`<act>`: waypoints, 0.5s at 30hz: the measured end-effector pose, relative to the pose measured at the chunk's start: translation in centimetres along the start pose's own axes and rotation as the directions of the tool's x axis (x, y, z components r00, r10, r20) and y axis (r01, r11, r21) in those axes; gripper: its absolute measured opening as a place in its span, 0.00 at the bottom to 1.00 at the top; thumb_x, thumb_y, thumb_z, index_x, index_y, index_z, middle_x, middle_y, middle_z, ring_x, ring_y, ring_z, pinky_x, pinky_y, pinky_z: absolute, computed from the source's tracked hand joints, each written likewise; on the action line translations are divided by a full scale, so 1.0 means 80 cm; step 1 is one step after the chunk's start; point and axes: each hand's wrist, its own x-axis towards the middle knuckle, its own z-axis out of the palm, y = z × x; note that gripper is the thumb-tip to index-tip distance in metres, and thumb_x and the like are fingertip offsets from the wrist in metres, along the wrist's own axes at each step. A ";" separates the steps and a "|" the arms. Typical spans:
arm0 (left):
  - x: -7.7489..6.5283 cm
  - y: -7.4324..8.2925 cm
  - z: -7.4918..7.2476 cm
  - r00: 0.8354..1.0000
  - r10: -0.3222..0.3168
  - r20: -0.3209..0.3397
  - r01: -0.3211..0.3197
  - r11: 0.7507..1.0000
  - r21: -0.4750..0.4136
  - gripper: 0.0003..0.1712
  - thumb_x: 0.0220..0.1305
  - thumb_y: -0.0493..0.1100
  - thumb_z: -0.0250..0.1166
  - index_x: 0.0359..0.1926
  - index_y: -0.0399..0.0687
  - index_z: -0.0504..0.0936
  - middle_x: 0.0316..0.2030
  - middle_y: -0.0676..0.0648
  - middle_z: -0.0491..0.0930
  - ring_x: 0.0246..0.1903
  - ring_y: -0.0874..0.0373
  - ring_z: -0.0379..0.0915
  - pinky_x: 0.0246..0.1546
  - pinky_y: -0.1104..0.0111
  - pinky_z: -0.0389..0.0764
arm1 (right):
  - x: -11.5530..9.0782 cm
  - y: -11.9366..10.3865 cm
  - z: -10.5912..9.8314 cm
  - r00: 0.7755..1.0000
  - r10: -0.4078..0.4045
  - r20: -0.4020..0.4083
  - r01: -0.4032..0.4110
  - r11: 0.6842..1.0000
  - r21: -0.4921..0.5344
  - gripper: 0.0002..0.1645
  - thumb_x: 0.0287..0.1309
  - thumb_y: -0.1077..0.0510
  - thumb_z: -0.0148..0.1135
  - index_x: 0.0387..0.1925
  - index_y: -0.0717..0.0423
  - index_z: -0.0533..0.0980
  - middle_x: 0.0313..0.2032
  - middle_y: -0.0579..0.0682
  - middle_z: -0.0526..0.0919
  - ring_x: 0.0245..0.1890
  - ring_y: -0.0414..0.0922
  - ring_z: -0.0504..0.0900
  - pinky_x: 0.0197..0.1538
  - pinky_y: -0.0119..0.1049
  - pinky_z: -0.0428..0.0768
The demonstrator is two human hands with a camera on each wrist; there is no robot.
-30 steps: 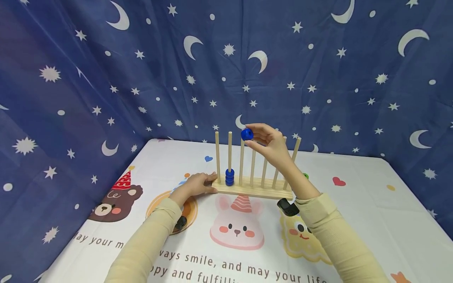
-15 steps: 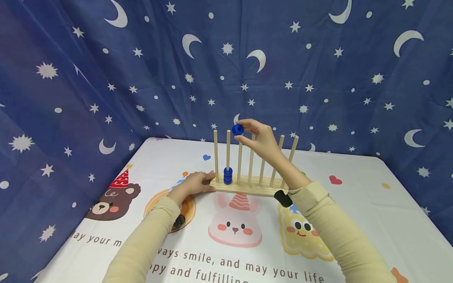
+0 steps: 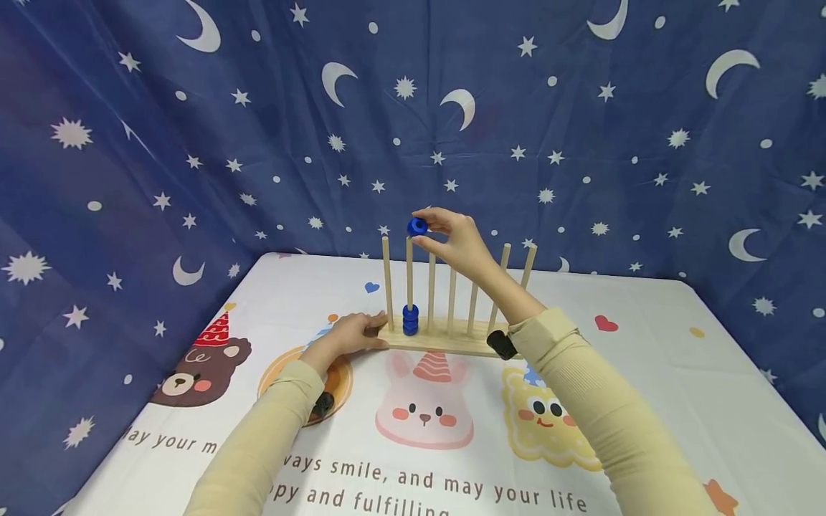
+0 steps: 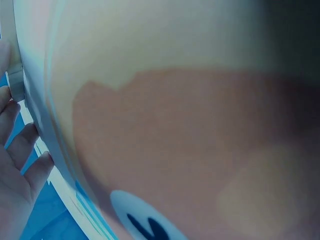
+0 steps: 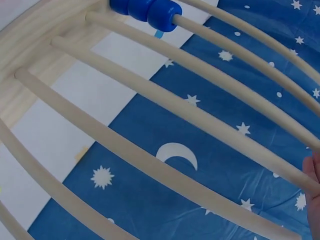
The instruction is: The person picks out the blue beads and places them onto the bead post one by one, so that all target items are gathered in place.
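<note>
A wooden peg stand [image 3: 445, 346] with several upright rods rests on the table. On its second rod from the left sit blue beads [image 3: 410, 321], three of them showing in the right wrist view. My left hand [image 3: 351, 335] holds the stand's left end, thumb at the near side and fingers behind; its fingers [image 4: 39, 170] show at the left edge of the left wrist view. Between thumb and fingertips, my right hand [image 3: 461, 244] pinches another blue bead [image 3: 416, 227], right at the top of that second rod, its hole turned partly toward the head camera.
The table wears a white cloth [image 3: 645, 373] printed with cartoon faces and lettering. Behind and to the left hangs a blue curtain [image 3: 310, 100] with moons and stars. Dark wrist cameras [image 3: 501, 345] sit at both wrists.
My right hand has carried the pinched bead leftward and slightly up, from near the third rod to the second rod's top. The left hand stays on the stand's end.
</note>
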 end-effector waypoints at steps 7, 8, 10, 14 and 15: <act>-0.001 0.001 0.000 1.000 0.002 -0.012 -0.002 1.000 -0.004 0.37 0.54 0.53 0.69 0.62 0.45 0.71 0.63 0.45 0.68 0.59 0.40 0.68 0.58 0.53 0.71 | 0.011 0.003 0.005 1.000 -0.007 0.025 0.008 0.999 -0.052 0.23 0.58 0.61 0.62 0.55 0.66 0.73 0.49 0.60 0.82 0.48 0.51 0.82 0.55 0.38 0.79; -0.001 0.002 0.000 1.000 -0.001 -0.009 0.001 1.000 -0.012 0.37 0.54 0.53 0.69 0.63 0.45 0.70 0.64 0.45 0.68 0.60 0.40 0.68 0.58 0.53 0.71 | 0.011 0.003 0.006 1.000 -0.009 0.024 0.010 0.998 -0.057 0.23 0.58 0.62 0.62 0.55 0.66 0.74 0.49 0.60 0.82 0.47 0.52 0.82 0.55 0.38 0.79; -0.001 0.001 0.001 1.000 0.001 -0.008 -0.001 1.000 -0.007 0.37 0.55 0.53 0.68 0.63 0.45 0.70 0.64 0.45 0.67 0.60 0.40 0.68 0.58 0.53 0.71 | 0.012 0.002 0.007 1.000 -0.015 0.021 0.016 0.998 -0.069 0.23 0.58 0.62 0.63 0.54 0.66 0.74 0.48 0.60 0.82 0.47 0.52 0.83 0.55 0.39 0.79; 0.000 -0.001 0.002 1.000 -0.005 -0.007 0.005 1.000 0.010 0.36 0.55 0.53 0.68 0.63 0.46 0.70 0.64 0.45 0.68 0.59 0.40 0.69 0.58 0.54 0.71 | 0.013 -0.001 0.009 0.999 -0.015 0.030 0.017 0.998 -0.068 0.22 0.58 0.62 0.62 0.54 0.66 0.74 0.48 0.60 0.83 0.46 0.52 0.83 0.54 0.40 0.80; 0.000 -0.001 0.002 1.000 -0.007 -0.009 0.007 1.000 0.015 0.36 0.55 0.54 0.68 0.63 0.46 0.71 0.64 0.45 0.68 0.58 0.40 0.69 0.58 0.54 0.71 | 0.013 -0.001 0.010 0.999 -0.012 0.035 0.014 0.998 -0.068 0.22 0.58 0.62 0.62 0.54 0.66 0.74 0.48 0.60 0.83 0.47 0.52 0.83 0.54 0.40 0.80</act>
